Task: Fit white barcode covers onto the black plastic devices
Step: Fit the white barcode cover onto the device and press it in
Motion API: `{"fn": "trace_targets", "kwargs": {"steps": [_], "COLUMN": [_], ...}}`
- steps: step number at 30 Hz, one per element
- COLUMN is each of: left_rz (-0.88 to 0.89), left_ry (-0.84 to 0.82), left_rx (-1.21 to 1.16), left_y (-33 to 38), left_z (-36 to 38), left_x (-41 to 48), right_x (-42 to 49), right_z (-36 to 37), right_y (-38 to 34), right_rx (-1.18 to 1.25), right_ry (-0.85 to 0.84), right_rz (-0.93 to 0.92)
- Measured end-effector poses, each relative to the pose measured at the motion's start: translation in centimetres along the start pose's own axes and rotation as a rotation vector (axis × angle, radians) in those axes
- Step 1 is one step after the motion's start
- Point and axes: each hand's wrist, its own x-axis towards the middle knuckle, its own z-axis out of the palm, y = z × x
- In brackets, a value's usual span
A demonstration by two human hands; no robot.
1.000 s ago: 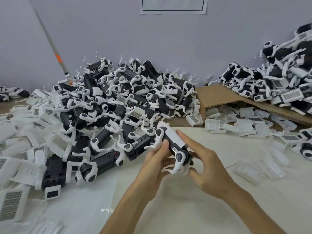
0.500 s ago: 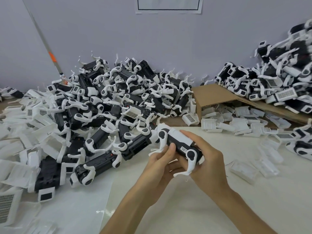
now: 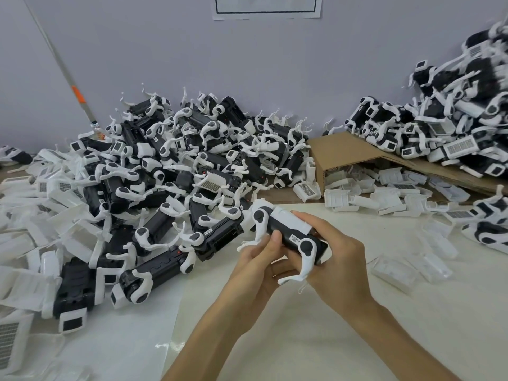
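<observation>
Both my hands hold one black plastic device (image 3: pixel 277 232) with white legs above the white table, near the middle of the view. A white barcode cover (image 3: pixel 291 219) sits on its top side. My left hand (image 3: pixel 261 259) grips the device from below, thumb on its near face. My right hand (image 3: pixel 338 257) wraps its right end, fingers lying over the cover. A large heap of black devices (image 3: pixel 176 171) lies to the left. Loose white covers (image 3: pixel 365 188) spill from under a cardboard sheet at the right.
A cardboard sheet (image 3: pixel 343 149) leans at the back right, with another pile of devices (image 3: pixel 450 127) on top of it. More white covers (image 3: pixel 33 193) lie at the far left. Clear plastic bags (image 3: pixel 406 268) lie on the table to the right. The purple wall stands behind.
The device has turned in my hands to lie more level, and my right hand has closed further around its right end and over the cover.
</observation>
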Motion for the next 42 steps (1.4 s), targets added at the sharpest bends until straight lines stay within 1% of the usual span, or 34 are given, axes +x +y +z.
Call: {"fn": "trace_targets", "kwargs": {"steps": [5, 10, 15, 22, 29, 31, 33, 35, 36, 40, 41, 42], "left_rz": [0.003, 0.000, 0.009, 0.014, 0.014, 0.008, 0.018, 0.015, 0.013, 0.019, 0.019, 0.019], "left_ry": [0.005, 0.041, 0.079, 0.055, 0.090, 0.099, 0.113, 0.144, 0.160, 0.199, 0.199, 0.197], "left_rx": [0.006, 0.032, 0.136, 0.165, 0.227, 0.264, 0.265, 0.248, 0.241, 0.190, 0.200, 0.216], "left_y": [0.1, 0.0, -0.1, -0.4, -0.5, -0.7, -0.7, -0.7, -0.7, -0.2, 0.0, 0.1], "left_z": [0.1, 0.0, 0.2, 0.2, 0.3, 0.3, 0.3, 0.3, 0.3, -0.1, -0.3, -0.4], "left_x": [0.0, -0.1, -0.2, -0.1, 0.2, 0.3, 0.4, 0.4, 0.4, 0.5, 0.4, 0.4], "right_x": [0.1, 0.2, 0.0, -0.1, -0.1, -0.2, -0.1, 0.2, 0.3, 0.0, -0.1, -0.2], "right_z": [0.0, 0.1, 0.0, -0.3, -0.1, 0.1, 0.0, -0.2, -0.3, -0.3, -0.2, -0.3], "right_y": [0.1, 0.0, 0.0, 0.1, 0.0, 0.0, 0.0, -0.1, -0.2, -1.0, -1.2, -1.4], "right_rx": [-0.035, 0.064, 0.108, -0.021, -0.106, -0.159, -0.186, -0.196, -0.183, -0.109, -0.080, -0.025], "right_ry": [-0.005, -0.074, -0.111, -0.093, -0.025, 0.017, 0.013, -0.064, -0.132, -0.489, -0.540, -0.550], "right_rz": [-0.019, 0.010, 0.049, -0.010, -0.041, -0.069, -0.124, -0.163, -0.153, -0.072, -0.063, -0.049]}}
